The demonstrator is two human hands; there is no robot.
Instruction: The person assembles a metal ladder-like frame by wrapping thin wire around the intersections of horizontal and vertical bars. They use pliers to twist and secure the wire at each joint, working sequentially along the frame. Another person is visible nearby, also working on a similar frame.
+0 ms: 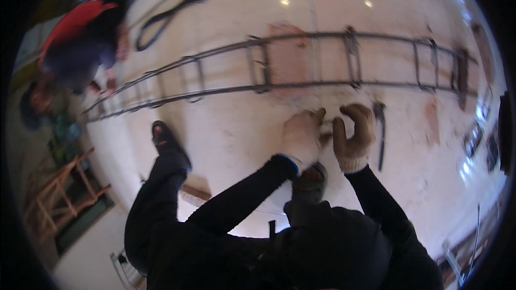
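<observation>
A long ladder-like frame of steel bars (215, 94), with crosswise ties, lies across the pale floor in front of me. My left hand (302, 137), in a pale work glove, is just on the near side of it. Its fingers are drawn together and blurred; a small thing may be between them, but I cannot make it out. Close beside it, my right hand (355, 134) wears a similar glove, its thumb and forefinger curved with a gap between them. To the right of that hand lies a dark long-handled tool (380, 137) with a wider head.
At the far left a person in a red top (75, 27) bends by the frame's end. A looped bundle of dark wire or rods (172, 16) lies beyond the frame. A brown wooden frame (62, 198) stands left, a brick-like block (196, 192) lies near my leg, and metal objects line the right edge.
</observation>
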